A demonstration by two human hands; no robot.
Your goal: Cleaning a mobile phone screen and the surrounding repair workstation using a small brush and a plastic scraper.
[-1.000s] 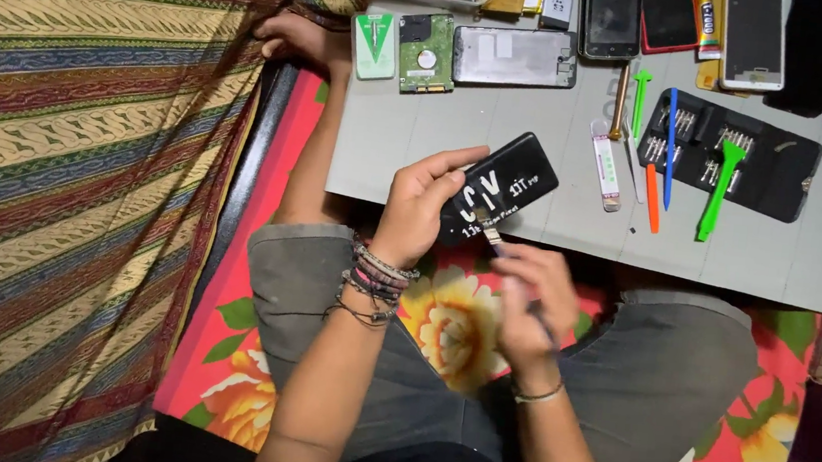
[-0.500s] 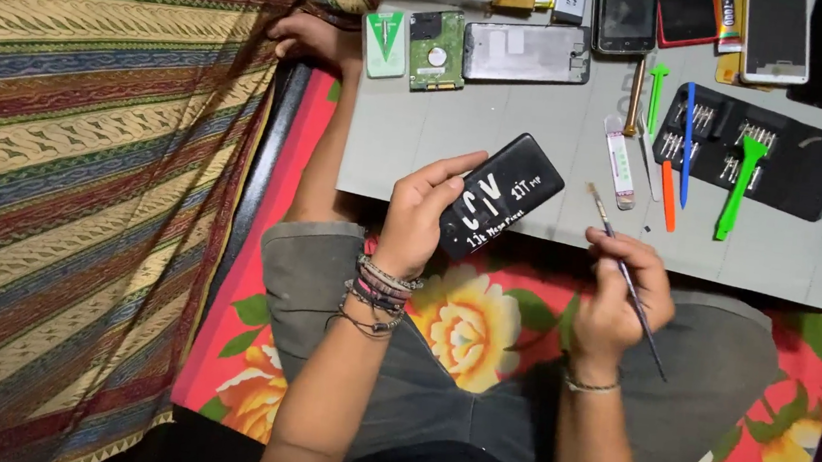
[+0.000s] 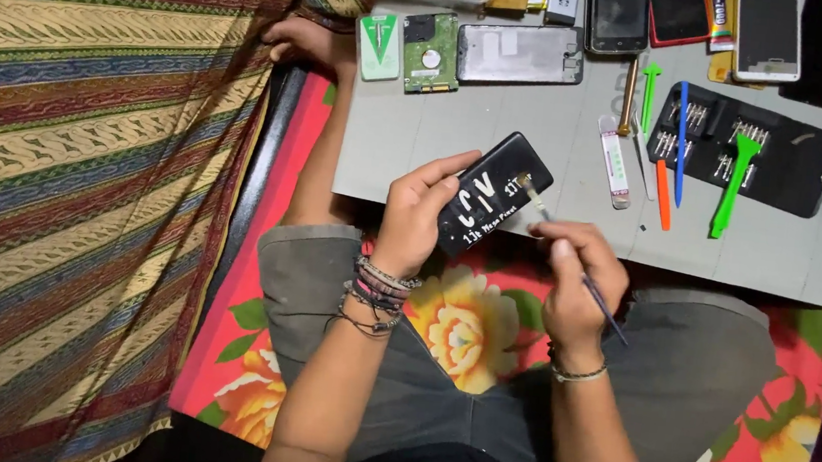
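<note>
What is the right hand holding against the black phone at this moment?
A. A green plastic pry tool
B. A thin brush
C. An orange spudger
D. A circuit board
B. The right hand grips a thin brush whose tip touches the upper edge of the black phone, which the left hand holds; the green pry tool lies on the grey table.
</note>
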